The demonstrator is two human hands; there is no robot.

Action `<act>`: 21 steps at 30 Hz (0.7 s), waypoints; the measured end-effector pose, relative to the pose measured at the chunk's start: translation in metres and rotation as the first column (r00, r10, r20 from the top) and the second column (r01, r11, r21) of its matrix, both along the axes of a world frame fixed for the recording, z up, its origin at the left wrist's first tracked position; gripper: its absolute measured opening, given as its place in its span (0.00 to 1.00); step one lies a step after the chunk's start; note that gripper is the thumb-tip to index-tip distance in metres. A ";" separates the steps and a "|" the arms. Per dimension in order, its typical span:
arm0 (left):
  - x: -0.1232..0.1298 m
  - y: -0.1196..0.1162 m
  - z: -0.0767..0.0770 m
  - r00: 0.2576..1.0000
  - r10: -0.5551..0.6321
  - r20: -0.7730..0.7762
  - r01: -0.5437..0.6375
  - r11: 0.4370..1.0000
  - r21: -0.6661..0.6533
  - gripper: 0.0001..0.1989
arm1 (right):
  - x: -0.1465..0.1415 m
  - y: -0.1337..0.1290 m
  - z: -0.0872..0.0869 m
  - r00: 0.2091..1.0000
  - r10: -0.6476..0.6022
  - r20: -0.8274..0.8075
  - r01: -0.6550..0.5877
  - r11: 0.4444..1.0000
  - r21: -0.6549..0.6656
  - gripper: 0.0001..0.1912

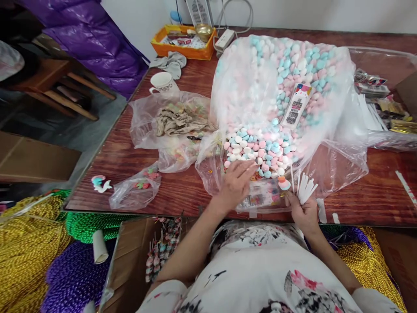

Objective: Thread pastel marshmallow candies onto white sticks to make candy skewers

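Observation:
My left hand (237, 181) reaches to the near edge of a spill of pink, blue and white round sweets (267, 150), fingers stretched out over them; nothing shows in its grip. The sweets come from the mouth of a big clear plastic bag (247, 82). My right hand (305, 214), at the table's front edge, is closed around a fan of white sticks (305, 188). Beside its thumb is a small orange, white and blue sweet (284, 183); whether it is on a stick I cannot tell. Flat printed clear wrappers (262, 195) lie between my hands.
Left of the bag are a grey-brown cloth (182, 121) on another plastic bag, a white mug (163, 82) and a small bag of red-green pieces (143, 187). An orange tray (195, 53) stands behind. A box of finished sticks (159, 252) sits below the table edge.

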State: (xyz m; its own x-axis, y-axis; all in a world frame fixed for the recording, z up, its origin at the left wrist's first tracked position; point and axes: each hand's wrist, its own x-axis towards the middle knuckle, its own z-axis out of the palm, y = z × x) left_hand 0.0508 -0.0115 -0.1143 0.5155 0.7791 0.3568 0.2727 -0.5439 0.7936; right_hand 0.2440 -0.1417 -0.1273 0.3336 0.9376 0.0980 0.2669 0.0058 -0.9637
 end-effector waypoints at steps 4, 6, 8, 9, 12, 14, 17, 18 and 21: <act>-0.011 0.045 -0.001 0.908 -0.078 -0.412 0.200 0.944 0.263 0.18 | 0.010 0.000 -0.003 0.993 0.010 0.120 -0.010 1.000 -0.001 0.15; -0.012 0.054 -0.006 0.888 -0.104 -0.449 0.267 0.910 0.318 0.18 | 0.007 -0.003 -0.008 0.987 0.032 0.156 -0.032 0.999 0.001 0.13; -0.013 0.057 -0.010 0.898 -0.102 -0.427 0.276 0.888 0.368 0.17 | 0.004 -0.006 -0.014 0.984 0.050 0.170 -0.052 0.999 0.007 0.12; -0.014 0.056 -0.010 0.908 -0.100 -0.407 0.269 0.883 0.384 0.16 | 0.004 -0.007 -0.016 0.983 0.058 0.175 -0.060 0.998 0.008 0.11; -0.018 0.047 -0.007 0.952 -0.080 -0.297 0.199 0.897 0.396 0.12 | 0.007 -0.007 -0.019 0.980 0.068 0.187 -0.072 0.997 0.011 0.11; -0.018 0.038 -0.001 0.985 -0.043 -0.165 0.098 0.935 0.341 0.10 | 0.011 -0.005 -0.018 0.977 0.061 0.202 -0.065 0.998 0.015 0.11; -0.007 0.032 0.006 0.999 0.021 -0.045 -0.017 0.996 0.086 0.08 | 0.014 0.000 -0.015 0.973 0.055 0.225 -0.062 0.998 0.026 0.12; -0.001 0.032 0.006 0.998 0.035 -0.057 -0.035 0.999 0.000 0.09 | 0.013 0.001 -0.014 0.973 0.058 0.224 -0.066 0.997 0.030 0.12; 0.017 0.037 0.002 0.976 0.062 -0.207 -0.071 0.997 -0.036 0.12 | 0.011 0.003 -0.012 0.974 0.062 0.217 -0.070 0.997 0.032 0.12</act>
